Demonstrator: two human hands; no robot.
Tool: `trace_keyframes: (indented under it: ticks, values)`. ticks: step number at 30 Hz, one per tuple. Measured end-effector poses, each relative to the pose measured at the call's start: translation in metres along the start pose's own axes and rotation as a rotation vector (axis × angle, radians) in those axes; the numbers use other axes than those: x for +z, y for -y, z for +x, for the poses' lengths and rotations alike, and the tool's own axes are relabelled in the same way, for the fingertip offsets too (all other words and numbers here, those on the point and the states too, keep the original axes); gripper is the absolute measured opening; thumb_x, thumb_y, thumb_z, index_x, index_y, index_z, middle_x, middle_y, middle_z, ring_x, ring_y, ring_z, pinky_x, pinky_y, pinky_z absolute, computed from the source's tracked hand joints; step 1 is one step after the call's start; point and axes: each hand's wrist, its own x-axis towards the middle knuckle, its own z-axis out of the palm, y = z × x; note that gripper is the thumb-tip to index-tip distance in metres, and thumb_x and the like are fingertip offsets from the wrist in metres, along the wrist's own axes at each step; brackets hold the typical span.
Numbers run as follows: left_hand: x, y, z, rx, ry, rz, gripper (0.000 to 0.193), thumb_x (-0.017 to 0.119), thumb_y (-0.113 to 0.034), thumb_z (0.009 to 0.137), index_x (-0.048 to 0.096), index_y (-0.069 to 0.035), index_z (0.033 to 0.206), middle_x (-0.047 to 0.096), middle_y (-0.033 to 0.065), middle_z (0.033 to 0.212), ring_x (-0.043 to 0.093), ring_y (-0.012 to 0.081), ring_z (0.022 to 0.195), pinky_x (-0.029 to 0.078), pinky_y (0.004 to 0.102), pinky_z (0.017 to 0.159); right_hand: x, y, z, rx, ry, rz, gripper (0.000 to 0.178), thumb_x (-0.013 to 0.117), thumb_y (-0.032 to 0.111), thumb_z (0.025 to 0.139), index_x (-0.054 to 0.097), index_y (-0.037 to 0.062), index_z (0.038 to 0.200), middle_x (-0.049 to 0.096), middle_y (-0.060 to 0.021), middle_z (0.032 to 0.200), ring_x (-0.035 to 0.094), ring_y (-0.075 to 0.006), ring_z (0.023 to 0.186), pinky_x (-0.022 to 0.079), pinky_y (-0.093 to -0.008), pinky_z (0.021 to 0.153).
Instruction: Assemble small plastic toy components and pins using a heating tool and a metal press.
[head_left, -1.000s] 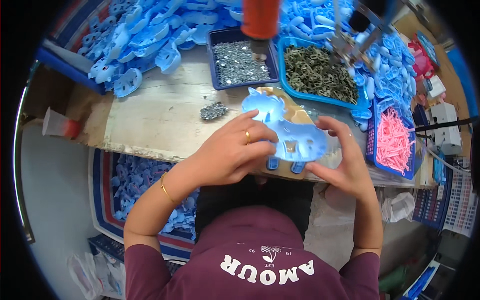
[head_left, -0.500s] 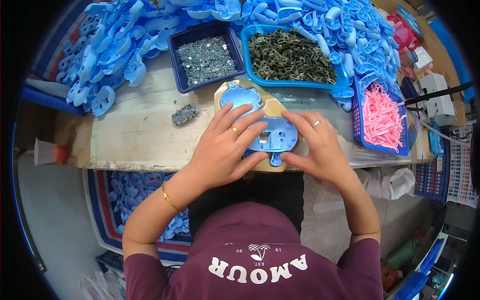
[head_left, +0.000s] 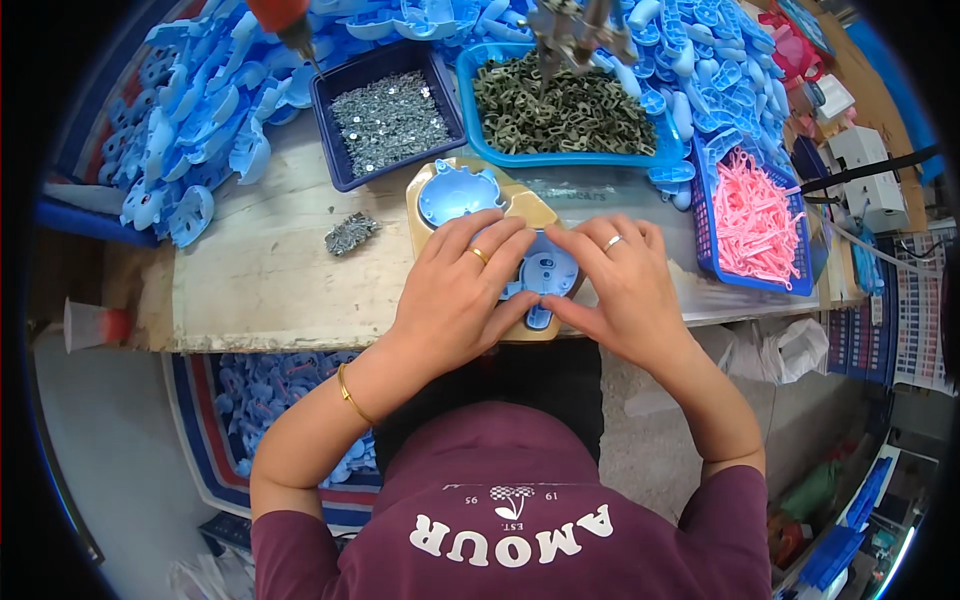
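A light blue molded plastic shell (head_left: 552, 266) lies hollow side up in a tan fixture (head_left: 532, 207) near the table's front edge. Its rounded bowl-like end (head_left: 455, 198) shows beyond my fingers. My left hand (head_left: 452, 285) covers the shell's left side, fingers curled over it and thumb near its front tab. From the right, my right hand (head_left: 628, 285) grips the rim with fingertips and thumb. The two thumbs come close together at a small blue tab (head_left: 539, 316). Whatever lies directly under the fingers is hidden.
Behind the fixture stand a dark blue tray of screws (head_left: 313, 110) and a light blue tray (head_left: 560, 158) of dark green clips. Left lies a small screw heap (head_left: 351, 234); right, a basket (head_left: 706, 220) of pink pieces. Blue shells (head_left: 215, 100) pile up behind. A red tool (head_left: 280, 15) hangs overhead.
My hands have drawn closer together around the shell, covering more of it. The view has shifted slightly, and the red tool and a blurred metal mechanism now show at the top.
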Motion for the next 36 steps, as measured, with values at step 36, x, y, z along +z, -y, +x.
trace_keyframes:
  ticks: [36]
  values:
    - [-0.009, 0.002, 0.009, -0.070, -0.012, -0.032, 0.057, 0.077, -0.032, 0.086, 0.060, -0.002, 0.131, 0.060, 0.0139, 0.132, 0.054, 0.0338, 0.124, 0.039, 0.0488, 0.110, -0.012, -0.087, 0.077, 0.344, 0.120, 0.970, 0.020, 0.069, 0.018, 0.096, 0.071, 0.0039, 0.110, 0.069, 0.0034, 0.101, 0.060, -0.0052, 0.090, 0.049, -0.0246, 0.079]
